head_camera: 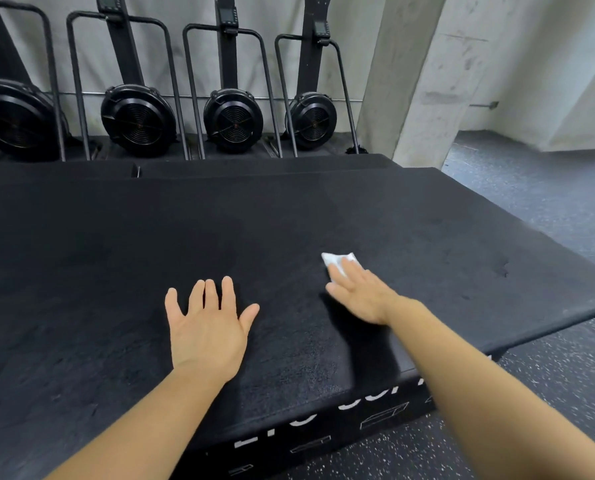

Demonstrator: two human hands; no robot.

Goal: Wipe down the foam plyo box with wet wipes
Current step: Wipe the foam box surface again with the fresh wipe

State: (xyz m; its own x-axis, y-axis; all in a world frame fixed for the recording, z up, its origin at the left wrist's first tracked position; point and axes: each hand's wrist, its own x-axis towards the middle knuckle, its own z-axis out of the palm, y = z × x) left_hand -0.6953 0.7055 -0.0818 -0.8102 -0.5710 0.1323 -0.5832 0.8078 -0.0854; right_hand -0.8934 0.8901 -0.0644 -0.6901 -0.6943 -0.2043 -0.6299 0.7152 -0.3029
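Foam plyo box (pixel 289 220), matte black and finely textured, fills mid-frame. Right hand (pixel 358 292), fingers straight, presses a crumpled white wet wipe (pixel 337 261) flat for full contact, right of centre. Left hand (pixel 209 323), splayed flat at lower centre, probably braces the body.

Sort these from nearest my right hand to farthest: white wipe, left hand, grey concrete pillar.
1. White wet wipe, under the right hand.
2. Left hand, flat on the black foam box, leftward.
3. Grey concrete pillar, far behind.
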